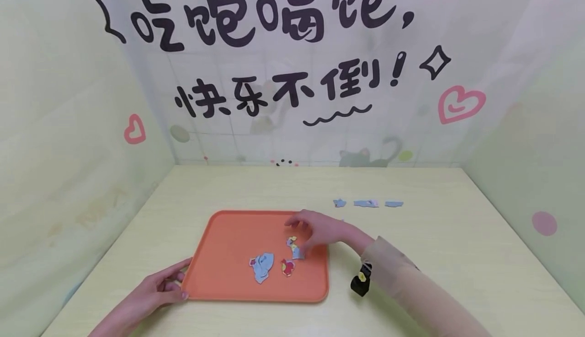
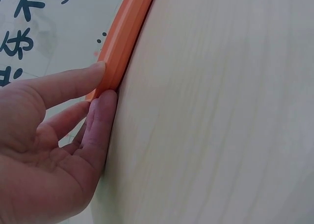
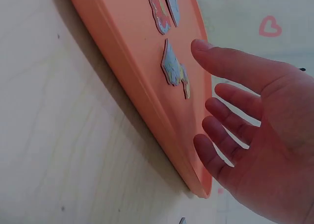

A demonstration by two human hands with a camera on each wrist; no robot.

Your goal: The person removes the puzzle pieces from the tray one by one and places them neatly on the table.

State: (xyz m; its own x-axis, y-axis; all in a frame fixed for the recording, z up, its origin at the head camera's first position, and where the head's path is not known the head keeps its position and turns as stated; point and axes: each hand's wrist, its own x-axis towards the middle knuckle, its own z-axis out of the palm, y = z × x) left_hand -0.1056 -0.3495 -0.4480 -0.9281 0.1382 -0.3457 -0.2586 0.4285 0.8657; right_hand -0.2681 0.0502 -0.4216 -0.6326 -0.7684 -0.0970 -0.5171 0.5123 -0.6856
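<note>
An orange tray [image 1: 224,245] lies on the table. My left hand [image 1: 157,289] holds its near left corner, thumb on the rim [image 2: 125,42] and fingers against the side. Over the tray's right part hovers my right hand [image 1: 320,228], fingers loosely bent and, in the right wrist view, holding nothing. Closest to it is a blue-and-yellow jigsaw piece [image 3: 170,64], flat on the tray. A red piece [image 1: 287,267] lies just nearer, and left of that sits a larger light-blue piece [image 1: 263,267].
Behind the tray to the right, a small blue piece [image 1: 339,203], a longer blue strip [image 1: 365,203] and a short strip [image 1: 394,204] lie in a row. A black object with a yellow mark [image 1: 361,281] shows beside the right sleeve [image 1: 411,286]. Printed cloth walls surround the table.
</note>
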